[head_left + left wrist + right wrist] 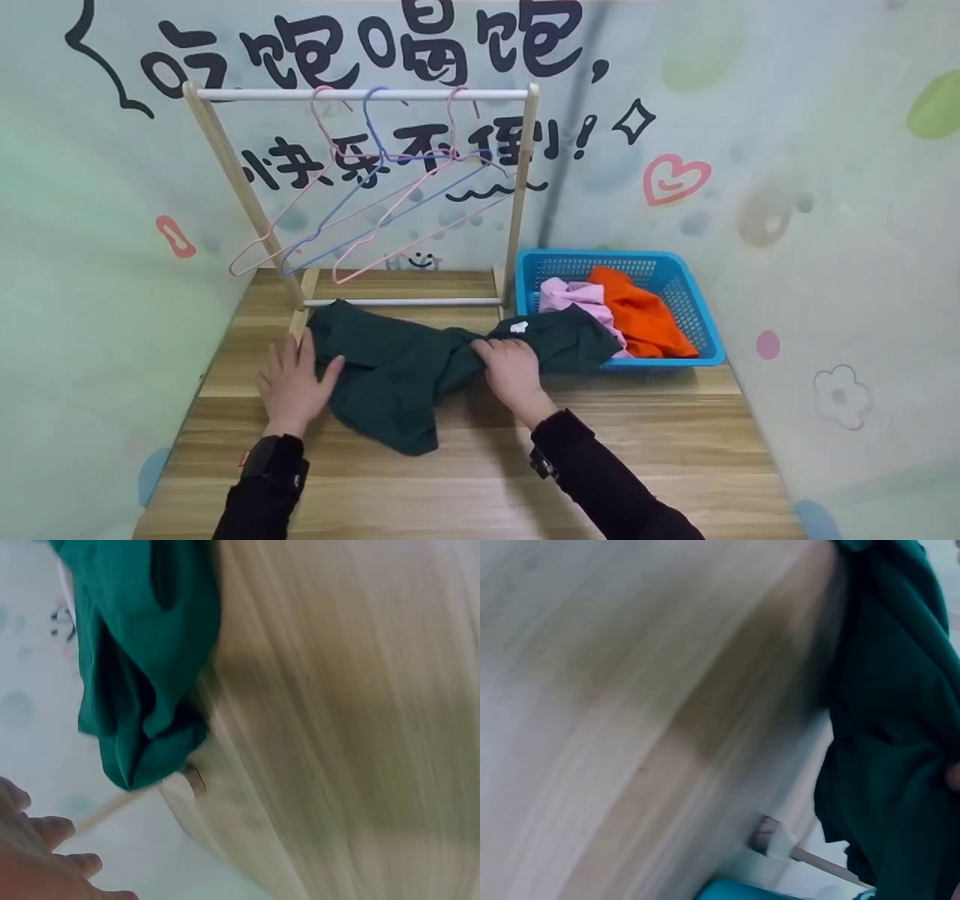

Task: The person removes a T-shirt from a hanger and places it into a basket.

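Note:
A crumpled dark green shirt [390, 352] with a small white emblem spreads over the table in front of the rack, its right end overlapping the basket's front rim. My right hand [511, 375] grips a bunched part near its middle, and the fabric hangs beside that hand in the right wrist view. At the shirt's left edge my left hand [296, 379] has its fingers spread, not curled round the cloth. In the left wrist view, the fingers [52, 829] stand apart from the green cloth [142, 675].
Behind the shirt stands a wooden rack [521, 180] with a white top bar. Two pink hangers and a blue hanger [379, 154] hang from it. At the right, a blue basket [709, 337] holds an orange garment [645, 319] and a light pink one [570, 295].

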A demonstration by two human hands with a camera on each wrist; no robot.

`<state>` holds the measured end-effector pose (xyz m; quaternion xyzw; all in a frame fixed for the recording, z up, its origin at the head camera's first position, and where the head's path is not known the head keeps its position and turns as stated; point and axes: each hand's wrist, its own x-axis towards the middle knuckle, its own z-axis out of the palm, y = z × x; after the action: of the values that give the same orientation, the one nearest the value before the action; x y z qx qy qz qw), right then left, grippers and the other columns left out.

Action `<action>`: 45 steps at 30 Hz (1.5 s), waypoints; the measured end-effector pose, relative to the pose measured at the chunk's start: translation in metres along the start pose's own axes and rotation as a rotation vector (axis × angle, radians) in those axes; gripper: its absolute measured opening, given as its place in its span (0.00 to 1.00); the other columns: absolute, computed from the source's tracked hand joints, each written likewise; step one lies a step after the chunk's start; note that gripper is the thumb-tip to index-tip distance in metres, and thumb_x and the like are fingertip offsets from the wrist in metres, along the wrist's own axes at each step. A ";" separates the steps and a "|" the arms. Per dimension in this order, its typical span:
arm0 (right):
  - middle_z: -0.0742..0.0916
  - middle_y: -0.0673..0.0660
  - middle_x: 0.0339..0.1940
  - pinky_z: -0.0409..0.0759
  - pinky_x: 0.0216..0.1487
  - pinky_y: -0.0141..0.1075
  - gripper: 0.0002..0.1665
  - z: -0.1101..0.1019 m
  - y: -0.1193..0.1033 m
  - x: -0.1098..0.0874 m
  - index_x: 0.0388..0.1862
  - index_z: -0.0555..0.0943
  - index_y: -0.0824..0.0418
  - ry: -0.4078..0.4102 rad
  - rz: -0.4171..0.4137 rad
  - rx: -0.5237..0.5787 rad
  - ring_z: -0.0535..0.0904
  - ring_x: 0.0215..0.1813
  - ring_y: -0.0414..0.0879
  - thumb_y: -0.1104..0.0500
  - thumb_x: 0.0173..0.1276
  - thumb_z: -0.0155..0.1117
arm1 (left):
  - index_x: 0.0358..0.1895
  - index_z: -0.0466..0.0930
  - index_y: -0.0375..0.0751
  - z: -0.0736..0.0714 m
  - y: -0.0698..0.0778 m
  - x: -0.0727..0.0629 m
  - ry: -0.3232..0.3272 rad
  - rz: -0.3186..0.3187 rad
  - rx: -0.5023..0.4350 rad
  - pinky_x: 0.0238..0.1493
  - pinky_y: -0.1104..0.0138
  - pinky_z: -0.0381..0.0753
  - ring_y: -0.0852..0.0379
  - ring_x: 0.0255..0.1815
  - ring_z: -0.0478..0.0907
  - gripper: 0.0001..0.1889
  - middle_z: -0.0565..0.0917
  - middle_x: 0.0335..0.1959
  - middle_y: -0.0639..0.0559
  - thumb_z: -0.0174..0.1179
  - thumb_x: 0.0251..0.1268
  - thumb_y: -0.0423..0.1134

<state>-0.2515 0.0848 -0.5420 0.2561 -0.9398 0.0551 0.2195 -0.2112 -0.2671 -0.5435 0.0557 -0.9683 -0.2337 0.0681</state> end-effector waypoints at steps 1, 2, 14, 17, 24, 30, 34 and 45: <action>0.88 0.54 0.37 0.80 0.48 0.45 0.19 -0.004 0.001 0.002 0.48 0.84 0.54 -0.011 0.030 0.034 0.85 0.40 0.51 0.68 0.57 0.67 | 0.79 0.45 0.39 0.003 0.004 -0.002 -0.019 0.018 0.003 0.65 0.28 0.33 0.26 0.76 0.33 0.46 0.45 0.78 0.30 0.43 0.71 0.68; 0.88 0.54 0.38 0.81 0.46 0.45 0.22 -0.008 0.001 0.005 0.50 0.84 0.53 -0.022 0.064 0.070 0.85 0.40 0.52 0.69 0.57 0.67 | 0.80 0.45 0.41 0.007 0.007 -0.004 -0.039 0.035 0.008 0.64 0.27 0.31 0.26 0.76 0.31 0.46 0.43 0.78 0.30 0.43 0.71 0.69; 0.84 0.53 0.58 0.75 0.60 0.49 0.28 -0.048 0.022 0.032 0.61 0.80 0.49 -0.056 0.433 0.581 0.80 0.55 0.50 0.71 0.66 0.56 | 0.80 0.47 0.49 0.028 0.056 -0.020 -0.114 0.181 -0.016 0.62 0.25 0.33 0.31 0.78 0.29 0.45 0.41 0.80 0.38 0.47 0.69 0.69; 0.83 0.52 0.60 0.71 0.64 0.49 0.29 -0.059 0.034 0.037 0.60 0.81 0.50 0.029 0.496 0.729 0.78 0.58 0.49 0.73 0.66 0.53 | 0.80 0.47 0.49 0.033 0.071 -0.024 -0.117 0.217 -0.027 0.62 0.25 0.35 0.31 0.78 0.31 0.45 0.42 0.80 0.38 0.48 0.69 0.69; 0.82 0.54 0.60 0.65 0.68 0.47 0.29 -0.104 0.073 0.046 0.58 0.83 0.55 0.219 0.619 0.957 0.74 0.61 0.50 0.75 0.65 0.47 | 0.80 0.49 0.51 0.043 0.096 -0.030 -0.108 0.306 -0.038 0.63 0.26 0.36 0.31 0.78 0.36 0.45 0.44 0.80 0.37 0.51 0.67 0.67; 0.81 0.57 0.57 0.67 0.65 0.44 0.25 -0.154 0.110 0.048 0.56 0.81 0.61 0.368 0.719 1.118 0.73 0.58 0.51 0.74 0.69 0.42 | 0.80 0.49 0.51 0.051 0.102 -0.038 -0.092 0.313 -0.018 0.65 0.28 0.35 0.35 0.79 0.34 0.46 0.41 0.80 0.39 0.53 0.66 0.68; 0.79 0.58 0.58 0.67 0.65 0.41 0.24 -0.177 0.133 0.044 0.54 0.81 0.61 0.509 0.760 1.198 0.71 0.60 0.50 0.74 0.72 0.40 | 0.80 0.50 0.49 0.055 0.101 -0.044 -0.072 0.322 -0.029 0.65 0.28 0.35 0.35 0.79 0.34 0.47 0.40 0.80 0.39 0.57 0.64 0.66; 0.79 0.62 0.51 0.76 0.56 0.34 0.22 -0.235 0.189 0.046 0.41 0.79 0.71 1.224 0.778 1.599 0.77 0.55 0.53 0.83 0.69 0.36 | 0.80 0.50 0.46 0.056 0.088 -0.049 -0.064 0.287 -0.041 0.66 0.31 0.30 0.33 0.78 0.35 0.46 0.40 0.80 0.37 0.57 0.66 0.63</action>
<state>-0.2919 0.2773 -0.3090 -0.0621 -0.3792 0.8375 0.3885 -0.1784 -0.1575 -0.5580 -0.0922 -0.9630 -0.2429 0.0712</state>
